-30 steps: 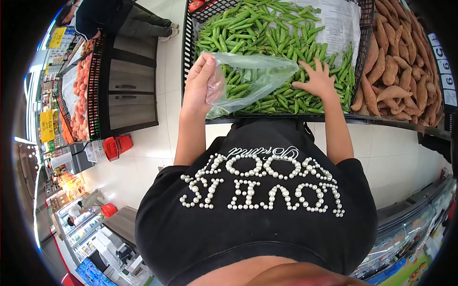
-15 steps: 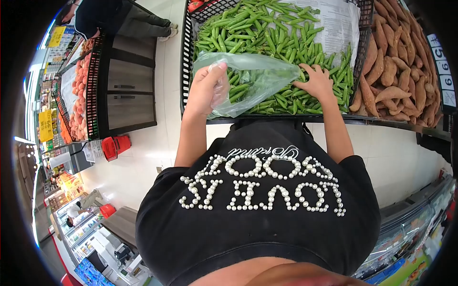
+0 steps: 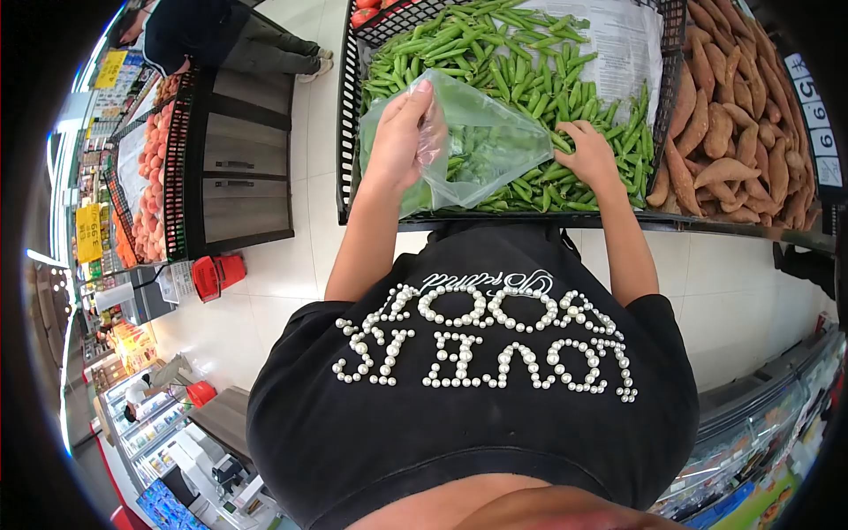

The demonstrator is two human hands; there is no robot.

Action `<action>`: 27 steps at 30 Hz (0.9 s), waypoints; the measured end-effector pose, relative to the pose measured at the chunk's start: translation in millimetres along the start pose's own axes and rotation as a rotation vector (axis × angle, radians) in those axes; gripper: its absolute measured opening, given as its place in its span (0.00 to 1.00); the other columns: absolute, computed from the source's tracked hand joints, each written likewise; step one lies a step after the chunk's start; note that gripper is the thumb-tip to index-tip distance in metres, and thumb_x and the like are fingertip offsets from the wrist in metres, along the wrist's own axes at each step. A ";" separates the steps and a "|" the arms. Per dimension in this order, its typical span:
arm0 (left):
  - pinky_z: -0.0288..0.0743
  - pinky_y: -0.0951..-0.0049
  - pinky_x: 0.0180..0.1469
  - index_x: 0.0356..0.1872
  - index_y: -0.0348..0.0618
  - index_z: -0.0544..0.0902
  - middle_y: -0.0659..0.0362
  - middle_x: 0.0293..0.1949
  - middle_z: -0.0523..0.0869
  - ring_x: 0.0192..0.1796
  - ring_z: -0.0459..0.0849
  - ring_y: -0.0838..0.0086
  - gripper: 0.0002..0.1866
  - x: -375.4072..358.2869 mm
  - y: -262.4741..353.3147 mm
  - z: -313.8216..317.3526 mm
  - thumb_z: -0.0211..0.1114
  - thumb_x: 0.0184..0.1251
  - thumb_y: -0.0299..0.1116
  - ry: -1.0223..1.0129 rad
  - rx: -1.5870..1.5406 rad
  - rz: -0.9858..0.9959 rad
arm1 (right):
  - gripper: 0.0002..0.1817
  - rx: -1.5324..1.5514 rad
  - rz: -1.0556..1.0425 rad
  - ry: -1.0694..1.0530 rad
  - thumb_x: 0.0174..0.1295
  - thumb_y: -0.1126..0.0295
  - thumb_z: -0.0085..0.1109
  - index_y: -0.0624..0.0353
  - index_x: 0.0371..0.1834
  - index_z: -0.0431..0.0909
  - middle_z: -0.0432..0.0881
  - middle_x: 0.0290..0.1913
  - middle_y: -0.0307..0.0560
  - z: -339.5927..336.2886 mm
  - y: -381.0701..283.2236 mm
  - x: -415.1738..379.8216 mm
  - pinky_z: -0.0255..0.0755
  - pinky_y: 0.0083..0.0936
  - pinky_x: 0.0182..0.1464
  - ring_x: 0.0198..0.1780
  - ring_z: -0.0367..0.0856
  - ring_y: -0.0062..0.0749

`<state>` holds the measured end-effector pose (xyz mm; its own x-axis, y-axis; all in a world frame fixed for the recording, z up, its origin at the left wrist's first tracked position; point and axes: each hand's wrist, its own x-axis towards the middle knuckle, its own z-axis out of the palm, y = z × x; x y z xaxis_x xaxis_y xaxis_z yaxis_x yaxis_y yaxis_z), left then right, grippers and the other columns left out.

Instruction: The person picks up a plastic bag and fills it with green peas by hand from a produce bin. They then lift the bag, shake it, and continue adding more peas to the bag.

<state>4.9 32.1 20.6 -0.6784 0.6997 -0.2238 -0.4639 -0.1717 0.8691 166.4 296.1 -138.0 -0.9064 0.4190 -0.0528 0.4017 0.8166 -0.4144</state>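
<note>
My left hand (image 3: 402, 141) is closed on a clear green-tinted plastic bag (image 3: 495, 132), holding its upper left side raised over the crate. The bag spreads to the right across the pods, and green shows through its film. At the bag's right-hand end, my right hand (image 3: 590, 159) has its fingers and thumb curled in around pea pods, partly hidden by the fingers. Loose pea pods (image 3: 459, 44) are heaped around both hands in a black plastic crate (image 3: 349, 115).
Printed paper (image 3: 623, 53) lines the crate's far right part. Sweet potatoes (image 3: 729, 132) are piled right of it, beside a price sign (image 3: 817, 132). To the left stand dark cabinets (image 3: 238, 168), a crate of peaches (image 3: 155, 163), a red basket (image 3: 216, 276) and another person (image 3: 199, 35).
My left hand has risen with the bag, whose film now stands higher and wider. The fingers of my right hand have drawn together around pods.
</note>
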 end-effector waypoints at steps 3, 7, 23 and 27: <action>0.50 0.80 0.14 0.26 0.48 0.67 0.69 0.15 0.62 0.13 0.57 0.84 0.18 3.8 -2.8 3.0 0.49 0.79 0.42 -0.032 0.025 -0.014 | 0.23 0.111 -0.049 0.185 0.51 0.60 0.70 0.46 0.52 0.79 0.77 0.55 0.47 -10.3 3.1 -2.5 0.75 0.39 0.55 0.51 0.80 0.49; 0.50 0.80 0.14 0.25 0.48 0.67 0.69 0.15 0.62 0.13 0.57 0.84 0.19 8.8 -0.9 3.7 0.49 0.80 0.42 -0.032 0.040 -0.045 | 0.21 0.275 -0.081 0.343 0.51 0.64 0.69 0.54 0.49 0.80 0.79 0.53 0.50 -20.9 13.5 8.8 0.74 0.38 0.53 0.51 0.80 0.47; 0.50 0.80 0.13 0.23 0.49 0.68 0.69 0.14 0.64 0.12 0.59 0.84 0.20 36.7 -10.7 16.7 0.52 0.78 0.44 -0.047 0.081 -0.066 | 0.18 1.997 -0.136 -0.130 0.64 0.67 0.61 0.56 0.55 0.70 0.82 0.51 0.53 -101.7 -77.6 4.0 0.84 0.34 0.32 0.41 0.85 0.35; 0.50 0.79 0.14 0.24 0.49 0.68 0.69 0.15 0.65 0.13 0.59 0.84 0.19 35.3 -4.2 18.9 0.53 0.78 0.43 0.027 0.083 -0.054 | 0.17 2.206 0.068 -0.326 0.63 0.64 0.62 0.52 0.53 0.70 0.82 0.50 0.52 -55.9 -108.6 10.3 0.83 0.35 0.31 0.43 0.85 0.36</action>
<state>-6.3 70.6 17.4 -0.6691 0.6874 -0.2825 -0.4523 -0.0751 0.8887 120.8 233.9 -42.7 -0.9791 0.1685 -0.1135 -0.1006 -0.8876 -0.4495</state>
